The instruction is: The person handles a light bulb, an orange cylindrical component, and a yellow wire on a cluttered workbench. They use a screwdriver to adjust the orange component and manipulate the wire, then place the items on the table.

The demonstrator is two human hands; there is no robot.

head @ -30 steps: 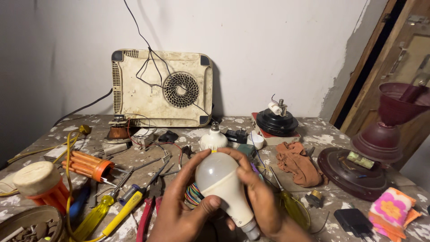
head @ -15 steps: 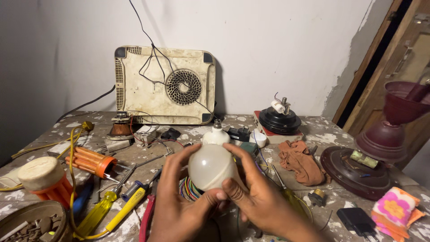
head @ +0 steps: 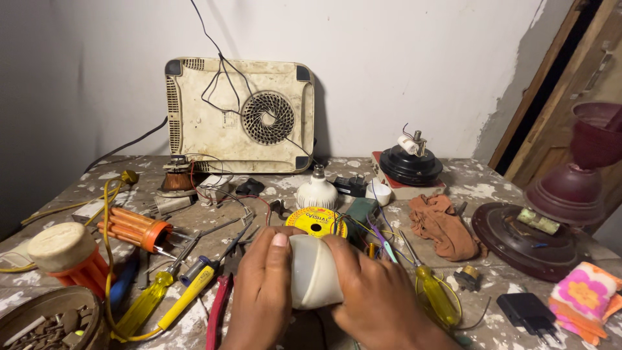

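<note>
Both hands, left [head: 262,291] and right [head: 376,301], bare, no sleeves or rings visible.

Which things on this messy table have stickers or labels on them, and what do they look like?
Round yellow label: on a flat spool lying just beyond the hands, dark print, black hole in the middle.
Small pale green label: oblong, on the dark red round base at the table's right side.
No screens, signs or boxes with labels show.

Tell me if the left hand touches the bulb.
Touching. The head view shows the left hand wrapped against the white bulb, thumb pressed on its side, no gap.
</note>
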